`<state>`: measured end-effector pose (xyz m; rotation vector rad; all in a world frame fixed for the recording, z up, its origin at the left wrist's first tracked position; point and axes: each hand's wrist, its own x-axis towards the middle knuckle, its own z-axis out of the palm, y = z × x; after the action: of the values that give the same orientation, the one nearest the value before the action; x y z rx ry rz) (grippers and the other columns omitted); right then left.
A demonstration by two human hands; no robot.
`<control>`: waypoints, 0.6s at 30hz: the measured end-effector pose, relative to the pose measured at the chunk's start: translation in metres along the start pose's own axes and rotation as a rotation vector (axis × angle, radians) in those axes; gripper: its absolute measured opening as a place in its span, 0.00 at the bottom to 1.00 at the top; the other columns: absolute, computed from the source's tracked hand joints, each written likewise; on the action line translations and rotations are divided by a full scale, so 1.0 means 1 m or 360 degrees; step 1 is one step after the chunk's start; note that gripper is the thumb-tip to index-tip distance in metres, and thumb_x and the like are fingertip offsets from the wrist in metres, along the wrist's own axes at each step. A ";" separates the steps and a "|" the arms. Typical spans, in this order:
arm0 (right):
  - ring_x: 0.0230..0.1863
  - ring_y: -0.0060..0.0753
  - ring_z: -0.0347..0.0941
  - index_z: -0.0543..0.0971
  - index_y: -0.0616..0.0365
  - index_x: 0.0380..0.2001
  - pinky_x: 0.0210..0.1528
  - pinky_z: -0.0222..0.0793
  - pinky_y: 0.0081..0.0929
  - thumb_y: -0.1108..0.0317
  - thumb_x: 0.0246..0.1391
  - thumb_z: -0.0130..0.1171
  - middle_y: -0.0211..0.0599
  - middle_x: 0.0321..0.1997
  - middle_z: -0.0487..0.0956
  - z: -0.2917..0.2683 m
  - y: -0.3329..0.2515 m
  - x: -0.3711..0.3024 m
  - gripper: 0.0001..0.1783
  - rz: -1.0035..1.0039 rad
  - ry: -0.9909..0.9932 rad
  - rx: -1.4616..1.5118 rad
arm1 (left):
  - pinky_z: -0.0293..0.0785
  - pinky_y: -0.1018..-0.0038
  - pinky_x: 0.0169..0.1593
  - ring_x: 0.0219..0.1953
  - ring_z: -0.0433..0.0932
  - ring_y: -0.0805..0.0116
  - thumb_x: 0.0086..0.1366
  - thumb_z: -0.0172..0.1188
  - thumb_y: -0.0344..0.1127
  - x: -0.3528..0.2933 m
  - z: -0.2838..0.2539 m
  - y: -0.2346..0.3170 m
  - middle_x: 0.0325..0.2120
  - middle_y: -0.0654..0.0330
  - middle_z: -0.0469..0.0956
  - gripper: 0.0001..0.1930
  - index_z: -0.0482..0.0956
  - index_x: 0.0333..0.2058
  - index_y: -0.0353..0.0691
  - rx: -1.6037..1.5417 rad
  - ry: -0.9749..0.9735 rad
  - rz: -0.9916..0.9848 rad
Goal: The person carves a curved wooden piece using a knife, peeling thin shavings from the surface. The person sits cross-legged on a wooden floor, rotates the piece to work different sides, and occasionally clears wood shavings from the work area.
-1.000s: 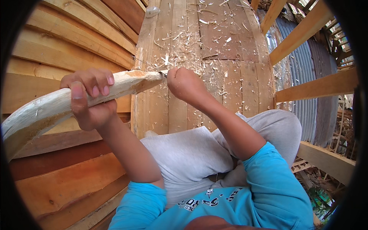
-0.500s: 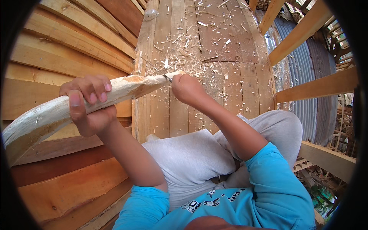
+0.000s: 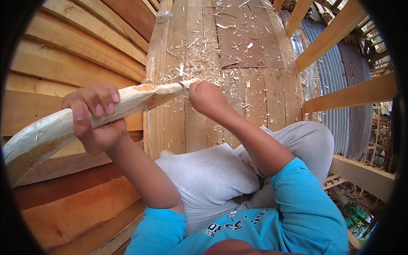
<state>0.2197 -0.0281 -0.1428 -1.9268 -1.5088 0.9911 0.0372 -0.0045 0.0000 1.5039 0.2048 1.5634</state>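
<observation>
A long, pale, peeled piece of wood curves in from the left edge and narrows to a tip in front of me. My left hand is closed around its thick middle, thumb on the near side and fingers over the top. At the narrow end, my right hand is clenched on a knife; its short dark blade shows against the wood just short of the tip. The handle is hidden inside the fist. Bare brownish patches mark the carved faces near the narrow end.
Curled shavings litter the plank floor. A slatted board wall rises on the left. To the right are wooden rails with corrugated metal sheets beyond. A clear plastic item lies at the far left of the floor. My folded legs are below.
Both hands and the wood appear slightly further left in the picture, as does the floor. The grips look the same, and the blade stays near the tip.
</observation>
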 end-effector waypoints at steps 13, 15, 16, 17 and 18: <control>0.46 0.51 0.80 0.81 0.61 0.42 0.50 0.74 0.46 0.62 0.61 0.40 0.50 0.45 0.82 0.006 0.077 0.032 0.21 0.0265 -0.0115 -0.0411 | 0.64 0.69 0.33 0.21 0.62 0.73 0.64 0.53 0.39 0.005 0.001 0.000 0.18 0.67 0.62 0.11 0.64 0.24 0.47 0.0005 0.0088 -0.0054; 0.47 0.52 0.79 0.80 0.60 0.44 0.50 0.74 0.45 0.60 0.62 0.40 0.50 0.45 0.82 0.004 0.079 0.036 0.22 0.0346 -0.0109 -0.0506 | 0.63 0.70 0.35 0.22 0.61 0.75 0.65 0.52 0.39 0.002 -0.003 0.001 0.18 0.69 0.60 0.11 0.64 0.24 0.49 0.0074 0.0170 -0.0067; 0.47 0.53 0.79 0.80 0.60 0.44 0.51 0.73 0.45 0.59 0.62 0.40 0.51 0.45 0.81 -0.007 0.057 0.030 0.22 0.0358 -0.0115 -0.0472 | 0.63 0.70 0.35 0.22 0.60 0.75 0.65 0.52 0.39 0.000 -0.007 0.004 0.18 0.69 0.59 0.11 0.64 0.23 0.49 0.0096 0.0199 -0.0083; 0.48 0.54 0.79 0.80 0.60 0.45 0.51 0.73 0.46 0.59 0.62 0.40 0.51 0.45 0.81 -0.017 0.041 0.024 0.23 0.0384 -0.0105 -0.0445 | 0.62 0.70 0.35 0.22 0.60 0.75 0.65 0.51 0.39 0.000 -0.006 0.006 0.18 0.69 0.59 0.12 0.63 0.23 0.49 0.0095 0.0222 -0.0097; 0.47 0.56 0.78 0.80 0.63 0.43 0.51 0.72 0.48 0.55 0.64 0.38 0.54 0.45 0.81 -0.016 0.040 0.027 0.25 0.0426 -0.0044 -0.0347 | 0.62 0.70 0.35 0.21 0.60 0.75 0.66 0.51 0.39 0.000 -0.006 0.007 0.17 0.69 0.58 0.12 0.62 0.22 0.49 0.0094 0.0246 -0.0112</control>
<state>0.2593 -0.0116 -0.1699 -2.3257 -1.4508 1.0012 0.0287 -0.0054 0.0036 1.4063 0.3915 1.6300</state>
